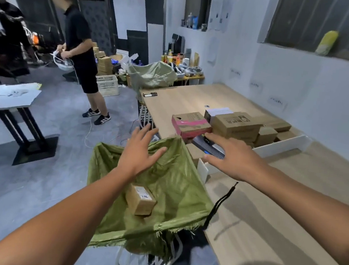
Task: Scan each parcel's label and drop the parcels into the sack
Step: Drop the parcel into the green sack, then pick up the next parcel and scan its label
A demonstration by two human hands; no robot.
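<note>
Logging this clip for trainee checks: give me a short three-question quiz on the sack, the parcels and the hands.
1. True or false: the sack already holds a parcel.
2. What does the right hand hold? A a box; B a scanner; C nothing.
3. Fill in: the front box of the pile bears ___ tape.

Key: 1 true; 2 C; 3 pink.
</note>
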